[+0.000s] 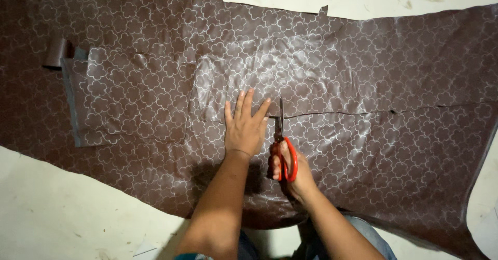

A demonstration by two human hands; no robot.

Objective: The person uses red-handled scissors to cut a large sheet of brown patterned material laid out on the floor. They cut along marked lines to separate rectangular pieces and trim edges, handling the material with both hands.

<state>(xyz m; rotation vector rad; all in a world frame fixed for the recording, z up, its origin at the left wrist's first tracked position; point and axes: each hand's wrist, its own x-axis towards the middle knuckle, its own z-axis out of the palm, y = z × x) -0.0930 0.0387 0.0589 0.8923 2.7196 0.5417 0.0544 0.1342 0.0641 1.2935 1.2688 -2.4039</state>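
Right hand: fingers gripping red scissors, blades pointing away along the cut. Left hand: fingers spread flat on brown patterned sheet, just left of blades.

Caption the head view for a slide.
Left hand flattens brown patterned fabric while right hand holds red-handled scissors on it.

A big brown sheet with a white flower pattern lies flat on a pale floor. The left hand presses flat on the sheet, fingers spread. Just to its right, the right hand holds scissors with red handles. The blades point to the far side and sit in a cut in the sheet. A rolled edge lies far left.
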